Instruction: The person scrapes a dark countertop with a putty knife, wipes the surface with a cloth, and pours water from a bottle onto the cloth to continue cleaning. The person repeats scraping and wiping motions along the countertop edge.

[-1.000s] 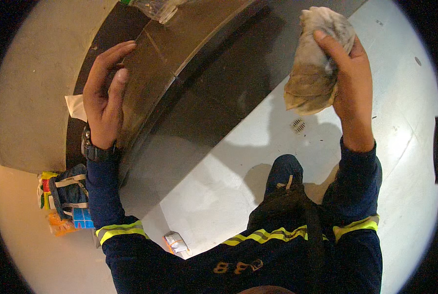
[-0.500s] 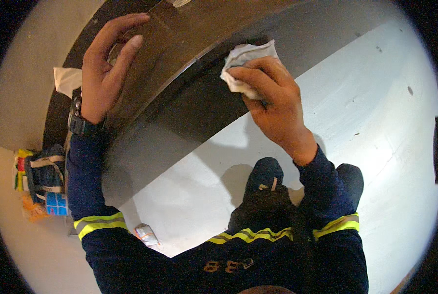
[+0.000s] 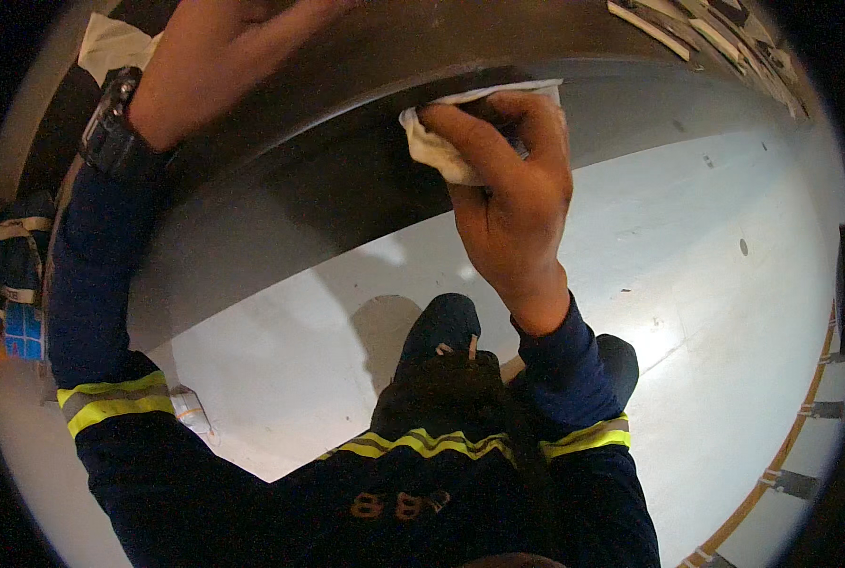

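Note:
My right hand (image 3: 512, 189) pinches a crumpled white cloth (image 3: 437, 151). The cloth lies against the dark front edge of a long brown surface (image 3: 385, 47), its upper edge spread along that rim. At the upper left, my left hand (image 3: 210, 71) reaches over the same surface with a digit stretched out; the picture's top edge cuts off its other fingers. Nothing shows in its grasp. Beside the left wrist, which wears a black watch (image 3: 110, 123), another white cloth or tissue (image 3: 115, 43) is partly covered by the hand.
A dark bag (image 3: 16, 256) with light straps and a blue packet (image 3: 23, 331) stand at the far left. A small white package (image 3: 193, 412) lies on the pale floor (image 3: 687, 246). Several thin strips (image 3: 716, 38) lie at the upper right. An orange-brown cable or strip (image 3: 773, 464) curves along the right.
My view has shifted right, bringing the strips and cable in. My right hand has turned more upright, the cloth still pinched and flatter against the rim. The left hand now runs past the top edge.

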The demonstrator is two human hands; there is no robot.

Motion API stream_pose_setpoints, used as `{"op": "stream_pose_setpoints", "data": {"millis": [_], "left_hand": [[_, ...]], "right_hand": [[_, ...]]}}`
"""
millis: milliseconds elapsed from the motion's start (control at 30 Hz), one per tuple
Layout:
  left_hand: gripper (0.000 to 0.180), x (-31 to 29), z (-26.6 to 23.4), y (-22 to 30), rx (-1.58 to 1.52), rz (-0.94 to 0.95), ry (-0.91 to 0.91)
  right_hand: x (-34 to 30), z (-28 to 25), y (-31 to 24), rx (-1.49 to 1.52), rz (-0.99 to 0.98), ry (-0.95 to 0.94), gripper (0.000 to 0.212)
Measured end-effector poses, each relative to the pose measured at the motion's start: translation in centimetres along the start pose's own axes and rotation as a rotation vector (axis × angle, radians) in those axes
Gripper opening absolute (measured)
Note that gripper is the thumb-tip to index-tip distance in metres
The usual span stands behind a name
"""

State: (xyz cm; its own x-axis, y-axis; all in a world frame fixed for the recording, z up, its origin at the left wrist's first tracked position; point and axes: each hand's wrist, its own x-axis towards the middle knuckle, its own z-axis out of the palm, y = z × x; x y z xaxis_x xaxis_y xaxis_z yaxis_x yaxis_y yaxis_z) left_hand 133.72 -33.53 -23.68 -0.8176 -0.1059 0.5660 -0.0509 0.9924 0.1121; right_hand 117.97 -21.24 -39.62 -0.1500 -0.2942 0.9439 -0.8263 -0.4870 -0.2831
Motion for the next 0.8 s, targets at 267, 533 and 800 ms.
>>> {"op": "stream_pose_setpoints", "data": {"millis": [267, 533, 800], "left_hand": [[0.026, 0.0, -0.8, 0.5, 0.091, 0.075, -0.055], [0.027, 0.3, -0.4, 0.2, 0.171, 0.097, -0.07], [0.028, 0.1, -0.1, -0.5, 0.159, 0.119, -0.018]], "right_hand": [[-1.0, -1.5, -0.8, -0.043, 0.163, -0.176, 0.053], [-4.5, -1.5, -0.4, -0.023, 0.286, -0.246, 0.05], [-9.3, -0.6, 0.0, -0.023, 0.385, -0.297, 0.046]]}}
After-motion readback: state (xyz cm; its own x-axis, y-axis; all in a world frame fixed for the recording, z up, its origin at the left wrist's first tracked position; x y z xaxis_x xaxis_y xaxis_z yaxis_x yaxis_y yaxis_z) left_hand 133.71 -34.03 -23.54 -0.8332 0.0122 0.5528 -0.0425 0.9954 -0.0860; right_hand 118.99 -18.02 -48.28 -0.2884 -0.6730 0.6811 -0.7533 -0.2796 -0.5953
